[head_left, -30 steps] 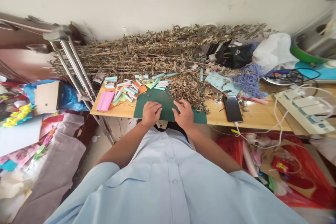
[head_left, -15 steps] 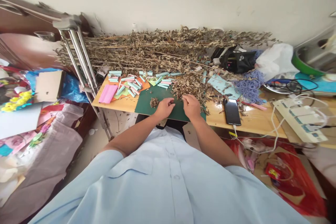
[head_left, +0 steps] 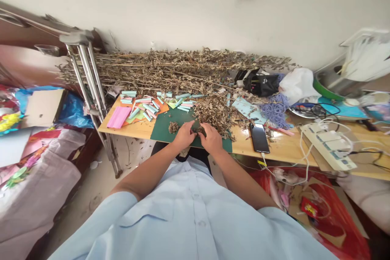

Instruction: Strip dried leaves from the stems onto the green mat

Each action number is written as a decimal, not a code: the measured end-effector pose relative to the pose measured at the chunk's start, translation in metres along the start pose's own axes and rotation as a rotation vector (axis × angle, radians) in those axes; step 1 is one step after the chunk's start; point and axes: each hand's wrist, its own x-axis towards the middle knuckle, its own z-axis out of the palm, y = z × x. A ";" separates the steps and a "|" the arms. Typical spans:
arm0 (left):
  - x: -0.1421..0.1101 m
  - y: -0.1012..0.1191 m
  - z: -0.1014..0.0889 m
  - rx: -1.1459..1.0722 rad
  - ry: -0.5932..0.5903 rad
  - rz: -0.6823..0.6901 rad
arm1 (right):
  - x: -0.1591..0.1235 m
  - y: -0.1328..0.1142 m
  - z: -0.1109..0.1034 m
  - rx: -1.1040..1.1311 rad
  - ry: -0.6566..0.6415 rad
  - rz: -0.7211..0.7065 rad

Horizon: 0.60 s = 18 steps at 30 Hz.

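My left hand (head_left: 184, 135) is over the dark green mat (head_left: 163, 126), fingers curled towards the thumb; what they hold, if anything, is hidden. Close beside it, my right hand (head_left: 211, 138) has its thumb and fingers closed on a small dark pinch of dried leaves (head_left: 201, 130). A small round clump of crumbled leaves (head_left: 173, 127) lies on the mat, left of my left hand. Behind my right hand, a loose heap of dried leaves (head_left: 213, 111) spreads over the mat's back right part.
Pastel paper rolls (head_left: 148, 107) and a pink paper stack (head_left: 118, 117) lie left. Long dried plant stalks (head_left: 170, 67) run along the wall. A phone (head_left: 259, 138) on a cable, purple yarn (head_left: 276, 111) and a power strip (head_left: 329, 146) are right. Metal crutches (head_left: 88, 73) lean at the left edge.
A clump of leaves, covered by my left hand at first, now shows on the mat. My left hand moved right of it, and my hands have come together around a leaf pinch.
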 end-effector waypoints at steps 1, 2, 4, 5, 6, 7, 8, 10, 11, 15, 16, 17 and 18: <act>-0.001 -0.001 -0.001 0.013 -0.016 0.029 | -0.002 -0.001 -0.002 -0.034 0.019 0.006; -0.001 -0.002 -0.001 0.027 -0.038 0.071 | -0.004 -0.001 -0.004 -0.055 0.012 -0.003; -0.001 -0.003 -0.002 0.057 -0.072 0.127 | -0.007 0.000 -0.005 -0.069 -0.047 -0.058; -0.001 -0.004 -0.003 0.071 -0.091 0.144 | -0.008 0.002 -0.005 -0.067 -0.087 -0.095; 0.000 -0.004 -0.004 0.083 -0.111 0.158 | -0.008 0.005 -0.004 -0.062 -0.125 -0.130; 0.001 -0.003 -0.005 0.091 -0.132 0.172 | -0.008 0.008 -0.004 -0.056 -0.154 -0.157; 0.002 -0.002 -0.006 0.096 -0.154 0.188 | -0.007 0.011 -0.003 -0.050 -0.173 -0.171; 0.003 0.000 -0.007 0.096 -0.174 0.213 | -0.005 0.016 -0.002 -0.025 -0.179 -0.167; 0.004 0.001 -0.007 0.096 -0.175 0.207 | -0.003 0.018 -0.001 -0.003 -0.168 -0.154; 0.005 0.003 -0.003 0.103 -0.136 0.140 | 0.003 0.019 0.004 0.142 -0.070 -0.054; 0.005 0.003 -0.002 0.094 -0.116 0.112 | 0.005 0.019 0.006 0.182 -0.044 -0.016; 0.005 0.002 0.000 0.076 -0.099 0.074 | 0.006 0.018 0.009 0.224 -0.016 0.020; 0.005 0.001 0.001 0.050 -0.080 0.034 | 0.007 0.017 0.012 0.259 0.010 0.056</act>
